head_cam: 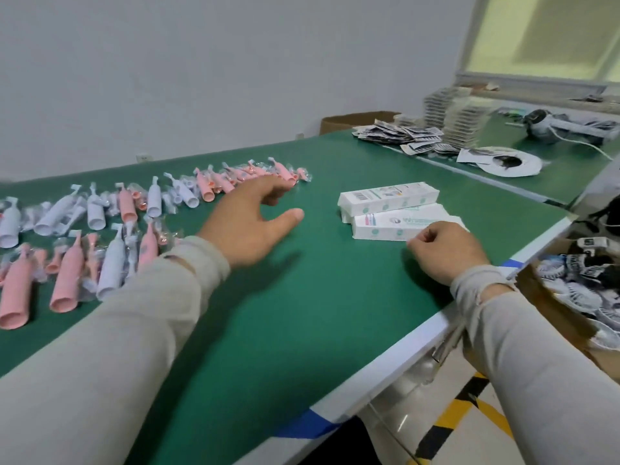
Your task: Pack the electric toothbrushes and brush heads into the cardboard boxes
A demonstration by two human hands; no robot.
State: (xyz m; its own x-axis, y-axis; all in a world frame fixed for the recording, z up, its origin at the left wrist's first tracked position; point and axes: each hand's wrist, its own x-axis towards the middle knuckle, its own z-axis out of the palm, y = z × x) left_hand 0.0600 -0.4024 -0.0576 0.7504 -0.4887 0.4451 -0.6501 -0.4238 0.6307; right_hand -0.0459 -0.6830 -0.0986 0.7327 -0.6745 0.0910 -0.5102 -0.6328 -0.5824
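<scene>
Several pink and white electric toothbrushes (70,273) and bagged brush heads (235,177) lie in rows on the left of the green table (318,313). My left hand (250,219) hovers over the mat beside them, fingers spread and holding nothing. Three white cardboard boxes lie at the centre right: one at the back (389,196) and two closer ones (399,223). My right hand (446,250) has its fingers curled at the edge of the nearest box; whether it grips the box or a flap is unclear.
Stacks of clear packaging (453,112) and printed leaflets (399,132) crowd the far right of the table. A brown carton (355,120) stands behind the table. An open carton of black-and-white items (583,290) sits off the right edge. Yellow-black floor tape (459,407) runs below.
</scene>
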